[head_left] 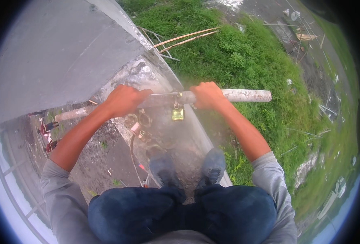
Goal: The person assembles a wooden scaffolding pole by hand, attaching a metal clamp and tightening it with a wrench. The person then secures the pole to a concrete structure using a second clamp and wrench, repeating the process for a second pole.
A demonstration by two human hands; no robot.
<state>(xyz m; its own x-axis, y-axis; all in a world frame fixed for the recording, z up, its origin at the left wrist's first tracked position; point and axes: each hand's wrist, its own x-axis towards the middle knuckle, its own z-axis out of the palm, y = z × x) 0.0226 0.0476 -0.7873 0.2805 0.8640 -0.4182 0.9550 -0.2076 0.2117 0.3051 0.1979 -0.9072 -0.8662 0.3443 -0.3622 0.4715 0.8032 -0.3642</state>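
My left hand (125, 99) and my right hand (206, 94) both grip a horizontal, cement-stained pipe (245, 96) that crosses in front of me at about chest level. Between the hands a yellow metal hook or clamp (177, 113) hangs from the pipe. My knees in dark blue trousers and my two dark shoes (188, 171) show below, standing on a narrow concrete ledge (176, 138) high above the ground. Several metal rings and fittings (139, 122) lie on the ledge just under my left hand.
A grey concrete wall (66, 49) rises at the upper left. Far below on the right lies green grass (253, 61) with bamboo poles (188, 37). Small figures of people (48, 128) stand on the dirt ground far below at left.
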